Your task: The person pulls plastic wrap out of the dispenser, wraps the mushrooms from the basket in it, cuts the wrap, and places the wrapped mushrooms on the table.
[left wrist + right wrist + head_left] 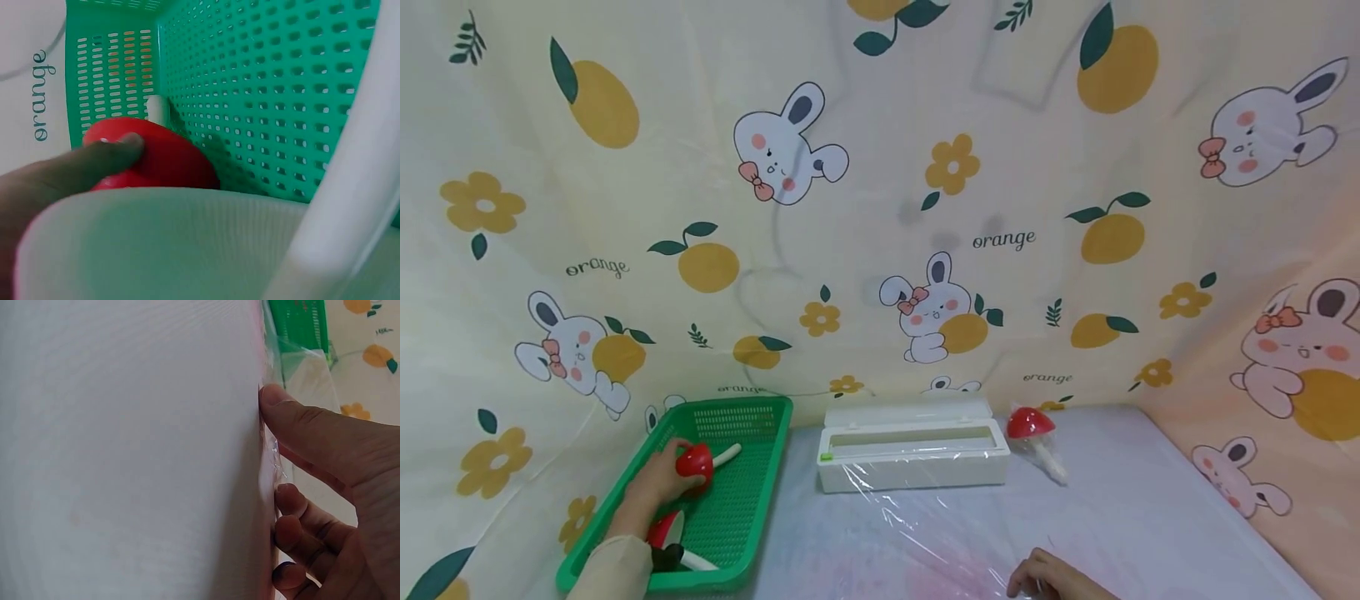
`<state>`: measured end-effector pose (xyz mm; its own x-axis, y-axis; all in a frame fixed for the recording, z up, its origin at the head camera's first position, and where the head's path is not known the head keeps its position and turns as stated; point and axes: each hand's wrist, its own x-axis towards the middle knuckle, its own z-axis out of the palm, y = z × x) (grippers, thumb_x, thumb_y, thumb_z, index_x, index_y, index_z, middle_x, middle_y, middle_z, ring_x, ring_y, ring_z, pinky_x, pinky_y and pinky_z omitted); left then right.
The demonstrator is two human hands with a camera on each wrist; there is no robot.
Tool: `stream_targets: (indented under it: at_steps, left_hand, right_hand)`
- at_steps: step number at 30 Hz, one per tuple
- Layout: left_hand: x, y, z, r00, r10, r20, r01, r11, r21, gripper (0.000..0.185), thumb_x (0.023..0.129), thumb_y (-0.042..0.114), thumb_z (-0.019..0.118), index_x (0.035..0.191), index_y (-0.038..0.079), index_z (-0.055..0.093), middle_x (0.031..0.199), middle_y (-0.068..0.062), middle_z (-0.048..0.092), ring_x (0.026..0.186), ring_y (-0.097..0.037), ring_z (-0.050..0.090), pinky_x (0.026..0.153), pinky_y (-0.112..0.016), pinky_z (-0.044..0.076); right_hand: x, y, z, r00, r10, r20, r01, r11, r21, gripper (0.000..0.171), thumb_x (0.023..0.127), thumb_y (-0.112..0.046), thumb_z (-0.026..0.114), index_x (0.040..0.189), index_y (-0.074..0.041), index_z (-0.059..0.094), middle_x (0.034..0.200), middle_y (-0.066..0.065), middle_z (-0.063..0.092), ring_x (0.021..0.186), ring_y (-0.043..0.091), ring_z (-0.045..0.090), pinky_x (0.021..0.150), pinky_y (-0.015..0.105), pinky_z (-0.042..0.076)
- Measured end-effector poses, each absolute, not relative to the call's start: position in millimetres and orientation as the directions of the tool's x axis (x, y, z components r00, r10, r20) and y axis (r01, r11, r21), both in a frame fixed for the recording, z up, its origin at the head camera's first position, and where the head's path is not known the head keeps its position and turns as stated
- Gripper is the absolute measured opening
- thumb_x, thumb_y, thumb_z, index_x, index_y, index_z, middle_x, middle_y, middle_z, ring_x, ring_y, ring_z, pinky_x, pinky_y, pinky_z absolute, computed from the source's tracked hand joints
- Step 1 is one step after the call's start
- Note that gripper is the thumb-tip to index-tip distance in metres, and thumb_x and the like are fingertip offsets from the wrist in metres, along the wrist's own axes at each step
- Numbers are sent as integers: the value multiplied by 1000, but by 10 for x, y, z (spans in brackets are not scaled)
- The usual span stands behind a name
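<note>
My left hand (658, 479) is inside the green basket (771, 475), its fingers and thumb around the red cap of a toy mushroom (698, 462). That mushroom's white stem points toward the basket's far right side. Close to the left wrist camera lies a second toy mushroom (156, 244), its pale underside and white stem facing up. On the table, my right hand (1048, 575) rests at the edge of a sheet of clear plastic wrap (917, 542), fingers bent. In the right wrist view the thumb and fingertips (289, 532) are apart and touch the film.
A white plastic wrap dispenser (913, 471) with its lid raised stands at the back middle, the film running forward from it. Right of it lies a wrapped red-capped toy mushroom (1033, 429). A patterned curtain (880, 208) closes off the back and sides.
</note>
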<state>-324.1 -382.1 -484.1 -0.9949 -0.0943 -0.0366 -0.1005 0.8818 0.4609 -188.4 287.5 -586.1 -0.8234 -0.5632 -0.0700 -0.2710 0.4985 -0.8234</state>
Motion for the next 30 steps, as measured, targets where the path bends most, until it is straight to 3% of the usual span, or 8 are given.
stream_targets:
  at_steps: [6,14,24,30]
  left_hand:
    - [-3235,-3727,-4769,-990,-130,51,-85,850,520,81,96,31,80,154,-2,35,138,-41,50,117,-54,55,88,-64,59]
    - [-3157,-3245,-4506,-972,-114,206,26,817,575,74,98,30,77,154,2,38,140,-36,51,122,-53,54,90,-67,57]
    - [-2877,-2780,-4260,-960,-47,275,147,753,642,71,99,24,79,155,10,39,149,-27,50,121,-45,57,84,-50,60]
    - [-2722,-2461,-4179,-954,17,300,222,714,664,71,96,21,83,155,12,43,146,-20,54,127,-38,55,93,-44,58]
  right_hand:
    - [-1889,2864,-5814,-820,-569,-65,-288,507,-812,24,99,-33,80,119,-25,70,97,-8,54,81,5,53,71,18,45]
    - [-1902,2853,-5773,-790,-613,-22,-327,450,-831,26,99,-26,80,120,-17,69,100,-6,50,82,4,49,70,19,44]
    - [-1870,2788,-5727,-825,-561,-74,-280,518,-809,32,95,-35,84,120,-24,69,103,-2,53,85,7,52,77,17,49]
    - [-1872,2803,-5724,-815,-579,-39,-315,499,-807,32,95,-34,84,121,-23,68,103,-4,53,84,6,53,75,17,50]
